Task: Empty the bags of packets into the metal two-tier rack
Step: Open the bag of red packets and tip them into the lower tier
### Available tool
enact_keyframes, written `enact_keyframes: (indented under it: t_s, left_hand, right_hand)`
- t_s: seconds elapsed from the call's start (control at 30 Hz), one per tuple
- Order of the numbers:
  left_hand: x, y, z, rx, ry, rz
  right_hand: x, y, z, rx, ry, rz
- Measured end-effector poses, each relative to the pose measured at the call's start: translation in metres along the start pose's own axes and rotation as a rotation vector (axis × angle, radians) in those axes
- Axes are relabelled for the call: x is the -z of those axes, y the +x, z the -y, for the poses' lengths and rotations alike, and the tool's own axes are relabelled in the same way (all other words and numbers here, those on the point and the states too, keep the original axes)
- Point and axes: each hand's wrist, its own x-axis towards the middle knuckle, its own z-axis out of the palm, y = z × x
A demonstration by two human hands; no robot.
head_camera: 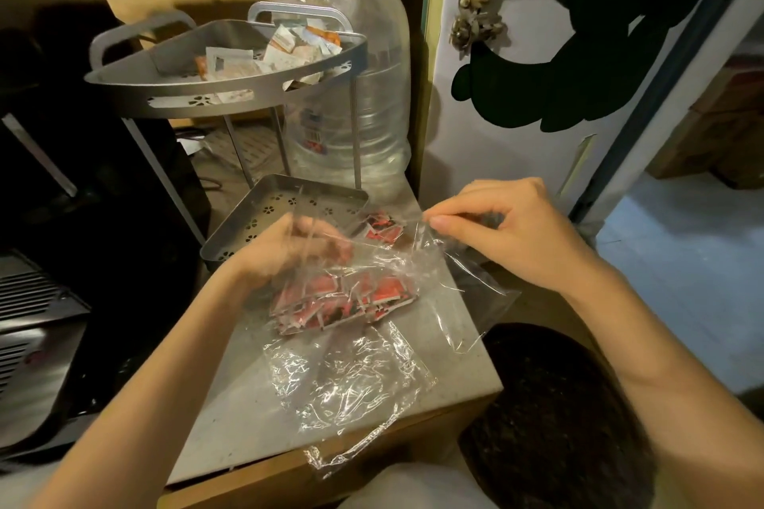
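A metal two-tier rack (124,95) stands at the back of the small table. Its top tier holds several white and orange packets (264,58). The lower tier (264,202) is nearly bare, with a few red packets (380,225) at its right side. A clear plastic bag (413,260) with several red packets (343,298) inside hangs just above the table. My left hand (285,250) reaches inside the bag's mouth. My right hand (508,227) pinches the bag's upper right edge. A second, empty clear bag (347,380) lies flat nearer me.
A large clear water bottle (355,66) stands behind the rack. The grey table top (231,405) ends at a wooden front edge. A dark appliance (62,219) fills the left. A dark woven basket (558,405) sits low on the right, a white door (516,145) beyond.
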Motion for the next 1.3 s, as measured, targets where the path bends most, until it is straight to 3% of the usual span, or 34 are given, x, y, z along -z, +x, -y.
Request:
enact_keyframes:
  t_s: [0.1,0.33,0.43,0.67,0.9,1.0,1.1,1.17,1.3]
  left_hand:
    - [-0.001,-0.005,-0.005,-0.03,-0.038,-0.027]
    - [-0.006,-0.015,-0.02,0.006,-0.084,-0.045]
    - [-0.007,-0.018,-0.025,-0.044,-0.031,-0.095]
    - [-0.01,-0.026,-0.034,-0.051,0.0,-0.184]
    - [-0.027,-0.041,-0.051,0.004,0.089,-0.116]
    - [-0.037,-0.051,-0.06,0.009,0.179,-0.077]
    - [-0.045,-0.062,-0.071,-0.015,0.323,0.009]
    - [-0.048,-0.07,-0.077,-0.009,0.434,0.036]
    - [-0.054,-0.085,-0.093,-0.061,0.564,0.005]
  right_hand:
    - [0.009,-0.003,0.013,0.124,-0.176,0.007]
    - [0.016,-0.017,0.031,0.227,-0.22,0.188]
    - [0.02,-0.023,0.034,0.221,-0.246,0.196]
    - [0.025,-0.036,0.043,0.134,-0.23,0.443]
    - [0.032,-0.045,0.044,-0.028,-0.053,0.657]
    - [0.035,-0.038,0.041,-0.084,0.144,0.584]
    - [0.031,-0.025,0.023,-0.201,0.334,0.41]
    - [0.02,-0.014,0.002,-0.3,0.34,0.358]
    - [-0.022,0.001,-0.048,-0.578,0.271,0.415]
